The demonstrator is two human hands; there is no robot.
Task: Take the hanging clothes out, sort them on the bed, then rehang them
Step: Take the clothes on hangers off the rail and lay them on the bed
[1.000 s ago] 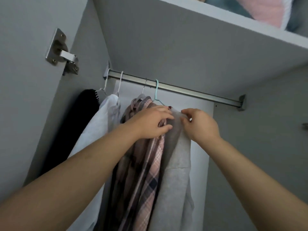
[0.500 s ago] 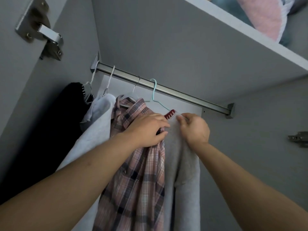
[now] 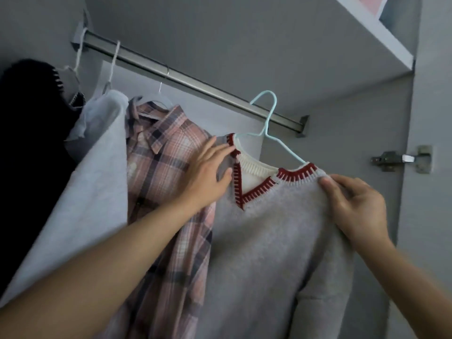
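A grey sweater (image 3: 274,241) with a red-trimmed V-neck hangs on a light blue hanger (image 3: 267,118), turned front-on to me. The hanger's hook sits at the rail (image 3: 171,73); whether it rests on it I cannot tell. My left hand (image 3: 210,172) grips the sweater's left shoulder beside the collar. My right hand (image 3: 354,204) pinches its right shoulder. To the left, a pink plaid shirt (image 3: 166,167), a pale grey garment (image 3: 97,172) and a black garment (image 3: 29,143) hang on white hangers.
A shelf (image 3: 371,30) runs above the rail, with something pink on it at the top right. A metal door hinge (image 3: 401,159) sits on the wardrobe's right side panel. The rail's right stretch carries no hangers.
The grey sweater has swung from edge-on to face me and moved right along the rail. My hands have spread apart to its two shoulders. The view has shifted right.
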